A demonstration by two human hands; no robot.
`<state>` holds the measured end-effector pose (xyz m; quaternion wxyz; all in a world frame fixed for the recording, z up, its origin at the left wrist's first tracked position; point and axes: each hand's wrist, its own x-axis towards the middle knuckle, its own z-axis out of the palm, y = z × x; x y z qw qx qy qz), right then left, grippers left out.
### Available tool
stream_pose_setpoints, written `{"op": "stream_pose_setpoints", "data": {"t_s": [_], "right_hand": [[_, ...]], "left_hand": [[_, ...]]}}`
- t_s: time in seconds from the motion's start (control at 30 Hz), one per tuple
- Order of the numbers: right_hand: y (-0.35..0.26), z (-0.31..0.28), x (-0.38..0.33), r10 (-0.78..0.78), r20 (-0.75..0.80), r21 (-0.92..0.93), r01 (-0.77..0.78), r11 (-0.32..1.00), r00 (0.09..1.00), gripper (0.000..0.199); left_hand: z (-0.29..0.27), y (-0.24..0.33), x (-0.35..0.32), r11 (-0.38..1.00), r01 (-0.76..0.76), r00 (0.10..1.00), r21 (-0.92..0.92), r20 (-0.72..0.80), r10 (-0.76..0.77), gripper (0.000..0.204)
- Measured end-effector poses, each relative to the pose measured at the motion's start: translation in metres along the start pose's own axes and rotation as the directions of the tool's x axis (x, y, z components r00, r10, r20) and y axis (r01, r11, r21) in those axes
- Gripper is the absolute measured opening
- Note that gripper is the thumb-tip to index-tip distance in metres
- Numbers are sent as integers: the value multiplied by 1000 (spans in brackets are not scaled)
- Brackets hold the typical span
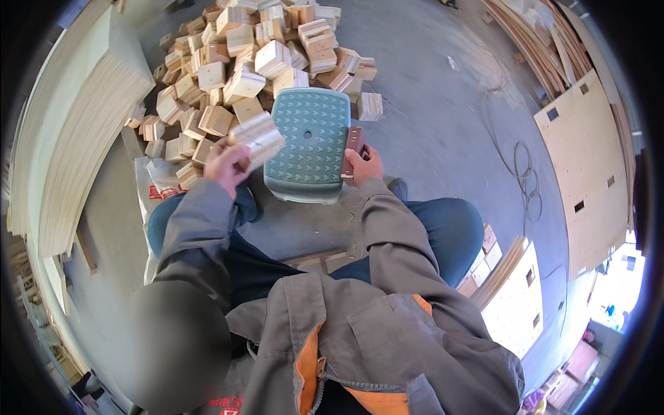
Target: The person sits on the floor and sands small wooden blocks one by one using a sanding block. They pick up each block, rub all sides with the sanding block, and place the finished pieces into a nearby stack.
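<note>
My left hand point(227, 164) is closed around a pale wooden block point(257, 140) with layered, striped sides, raised just left of a teal plastic stool point(308, 135). The stool has a textured top with a small hole in its middle. At the stool's right edge, my right hand point(364, 164) grips a reddish-brown block point(353, 149) with small light marks along its sides. Its underside is hidden, and I cannot make out its exact kind. Both hands are in front of my bent knees.
A large heap of wooden blocks point(238, 41) lies beyond the stool. Stacked sheets point(83, 131) stand at left, with a white printed sack point(153, 181) nearby. To the right are a loose cable point(520, 176), a board with square holes point(584, 173) and more stacked blocks point(486, 256).
</note>
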<state>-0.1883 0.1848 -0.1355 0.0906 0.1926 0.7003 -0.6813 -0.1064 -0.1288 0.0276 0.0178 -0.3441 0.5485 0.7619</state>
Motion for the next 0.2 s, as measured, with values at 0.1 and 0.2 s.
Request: {"op": "stream_pose_setpoints", "data": {"t_s": [0.1,0.2], "right_hand": [[3,6,4,62,52,184,-70,980,997,74],[3,6,12,96,70,220,-110,969,993,77]], "left_hand": [[-11,-35,13,975,221,970,23,101,-222,55],[-11,-46,15,951,305,933,52,183,-309,66]]}}
